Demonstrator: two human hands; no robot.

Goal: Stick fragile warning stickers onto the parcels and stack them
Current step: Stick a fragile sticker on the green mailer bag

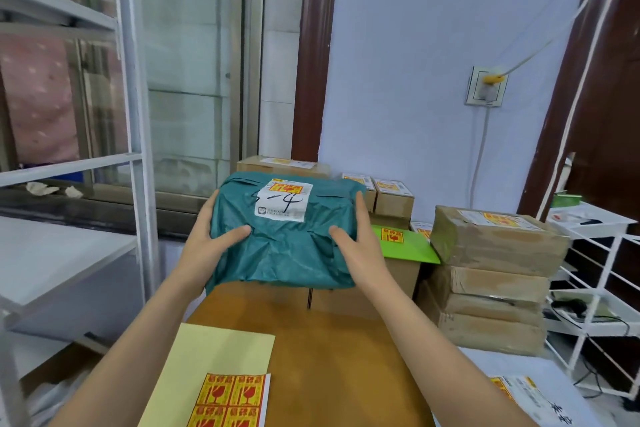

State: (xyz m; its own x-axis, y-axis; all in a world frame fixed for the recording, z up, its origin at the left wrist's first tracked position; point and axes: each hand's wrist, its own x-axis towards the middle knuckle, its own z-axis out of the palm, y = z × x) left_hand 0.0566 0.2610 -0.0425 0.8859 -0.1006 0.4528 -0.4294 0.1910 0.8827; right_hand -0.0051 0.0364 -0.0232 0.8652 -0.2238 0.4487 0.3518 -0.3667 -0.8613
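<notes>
Both hands grip the teal poly-bag parcel (284,236): left hand (207,239) and right hand (356,243) at its sides, fingers wrapped round the edges, thumbs on top. Parcel is lifted above the brown counter (329,357), fragile sticker (286,189) already on its label. Risk: the soft bag slumps or slides off if set unevenly on the stacked boxes (491,274). Sticker sheet (228,400) lies near the counter edge.
</notes>
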